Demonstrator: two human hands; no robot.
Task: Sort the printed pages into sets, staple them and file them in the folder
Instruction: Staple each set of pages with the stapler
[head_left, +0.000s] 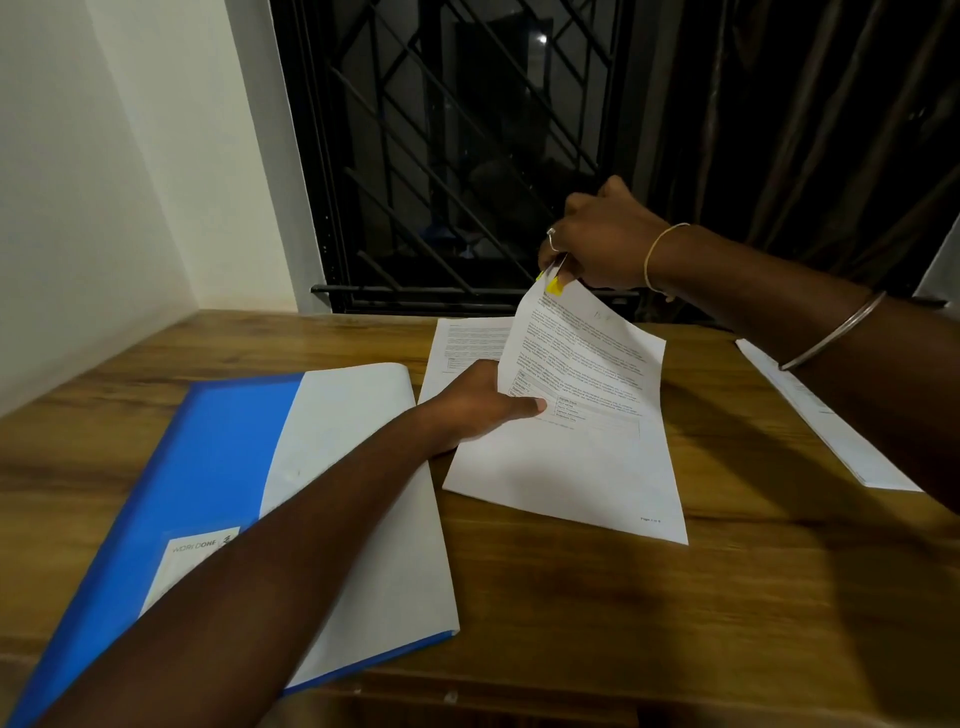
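Both arms extended: left hand (480, 410) pinches printed page (576, 467) edge, right hand (597, 244) pinches raised top.

We take this for a room in a home, used as a study corner. Our wood-grain counter (571, 613) meets a plain cream wall (104, 156) at ten o'clock. At twelve, a black window grille (441, 156) faces darkness; at two hangs what looks like a dark curtain (805, 130). A blue folder (208, 457) and printed pages (582, 467) suggest paperwork.

Wooden table (571, 623) below a black window grille (441, 156), dark curtain (805, 130), white wall (104, 182)
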